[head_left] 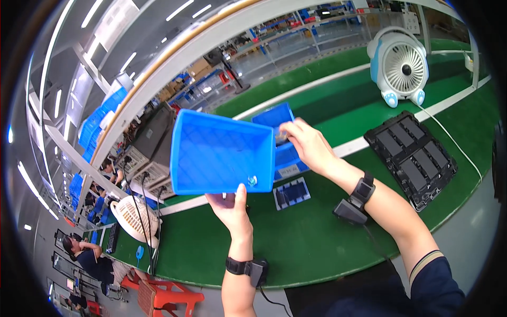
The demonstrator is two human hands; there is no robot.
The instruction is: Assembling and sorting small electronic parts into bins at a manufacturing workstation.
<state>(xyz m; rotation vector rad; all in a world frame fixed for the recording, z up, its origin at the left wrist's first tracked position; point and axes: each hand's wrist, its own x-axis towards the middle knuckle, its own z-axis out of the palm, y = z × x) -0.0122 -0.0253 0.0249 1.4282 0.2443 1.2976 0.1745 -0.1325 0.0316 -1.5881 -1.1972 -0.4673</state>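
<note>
My left hand grips a blue plastic bin from below, with the thumb over its lower rim. The bin is tilted so its inside faces me; a small green-and-white part lies in its lower right corner. My right hand is at a second blue bin standing on the green table, just beyond the held bin. Its fingers are bent together over that bin's opening, and whatever lies between them is hidden. A small pale-edged blue tray sits on the table below my right hand.
At the right lies a black tray with grey rectangular pads. Behind it stands a white-and-blue fan, its cable running along the green table. To the left are a cream fan, a red stool and a seated person.
</note>
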